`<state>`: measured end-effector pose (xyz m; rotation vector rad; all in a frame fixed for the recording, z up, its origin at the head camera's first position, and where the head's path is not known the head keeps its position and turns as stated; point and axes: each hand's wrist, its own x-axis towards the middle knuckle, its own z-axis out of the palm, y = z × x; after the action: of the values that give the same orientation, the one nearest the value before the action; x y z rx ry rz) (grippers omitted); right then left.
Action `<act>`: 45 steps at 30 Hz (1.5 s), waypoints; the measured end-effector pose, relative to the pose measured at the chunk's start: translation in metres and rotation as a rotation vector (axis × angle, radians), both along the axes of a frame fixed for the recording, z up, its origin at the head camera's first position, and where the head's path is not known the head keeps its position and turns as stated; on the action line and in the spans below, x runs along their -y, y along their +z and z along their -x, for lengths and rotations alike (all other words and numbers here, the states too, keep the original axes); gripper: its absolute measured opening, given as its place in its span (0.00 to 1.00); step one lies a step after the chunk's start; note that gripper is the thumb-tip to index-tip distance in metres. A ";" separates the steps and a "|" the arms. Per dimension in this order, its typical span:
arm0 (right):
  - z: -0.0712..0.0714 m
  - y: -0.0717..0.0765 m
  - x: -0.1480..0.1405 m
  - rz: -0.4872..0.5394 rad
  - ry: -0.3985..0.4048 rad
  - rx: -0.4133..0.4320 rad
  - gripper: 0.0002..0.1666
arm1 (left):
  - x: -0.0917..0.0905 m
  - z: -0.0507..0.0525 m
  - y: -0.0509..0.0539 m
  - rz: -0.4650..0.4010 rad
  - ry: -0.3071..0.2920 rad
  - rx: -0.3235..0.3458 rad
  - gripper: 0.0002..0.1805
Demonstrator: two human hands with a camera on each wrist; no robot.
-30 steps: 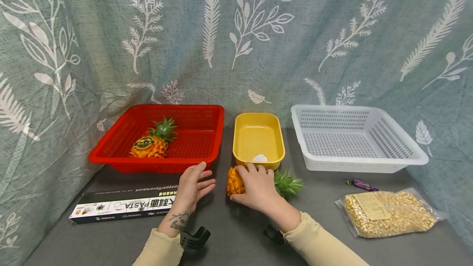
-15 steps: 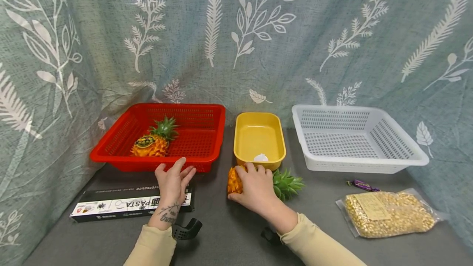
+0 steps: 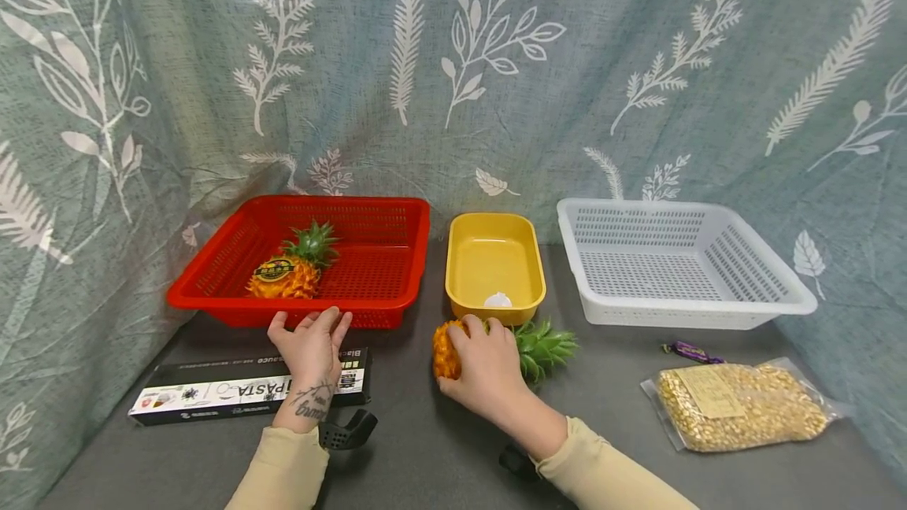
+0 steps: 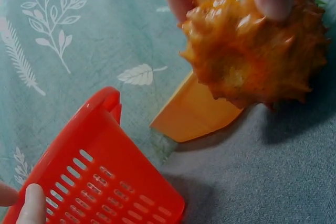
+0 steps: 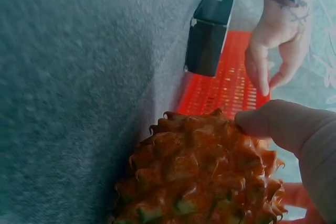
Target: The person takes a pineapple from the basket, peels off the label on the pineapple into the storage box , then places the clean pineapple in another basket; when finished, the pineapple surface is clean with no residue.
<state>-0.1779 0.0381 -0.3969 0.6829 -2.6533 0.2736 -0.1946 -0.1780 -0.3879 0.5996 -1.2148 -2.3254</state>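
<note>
An orange pineapple with green leaves [image 3: 544, 348] lies sideways in front of the yellow tub. My right hand [image 3: 489, 356] grips it from above, thumb on the near side, covering its middle. Its spiky base [image 4: 236, 72] shows in the left wrist view. At the front rim of the red basket [image 3: 205, 303] is my left hand [image 3: 309, 345]; thumb and fingers pinch that rim, the thumb on the outer wall. Another pineapple [image 3: 286, 278], with a dark label, lies inside the red basket. Beneath the left wrist, a black-and-white pasta box [image 3: 205, 396] is partly covered.
The yellow tub [image 3: 496, 266] stands between the red basket and a white basket [image 3: 701, 317]. At the right lie a purple-wrapped candy [image 3: 690, 352] and a clear bag of yellow kernels [image 3: 765, 412]. A patterned curtain [image 3: 496, 140] hangs behind.
My left hand has moved left, away from the right hand, to the red basket's front rim, and its fingers have come together. The right hand keeps its hold on the pineapple in nearly the same place.
</note>
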 end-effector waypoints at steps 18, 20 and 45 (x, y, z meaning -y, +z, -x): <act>-0.012 0.011 -0.035 -0.083 0.666 0.109 0.33 | -0.002 0.001 0.001 -0.044 0.007 0.023 0.44; -0.010 0.013 -0.042 -0.098 0.733 0.162 0.33 | -0.002 0.001 0.001 -0.044 0.006 0.026 0.44; -0.022 0.016 -0.087 0.202 0.697 0.287 0.33 | -0.002 0.002 0.002 -0.049 0.015 0.026 0.44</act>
<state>-0.1558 0.1248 -0.3812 1.5768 -2.4836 0.8681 -0.1968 -0.1761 -0.3863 0.6556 -1.1642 -2.3481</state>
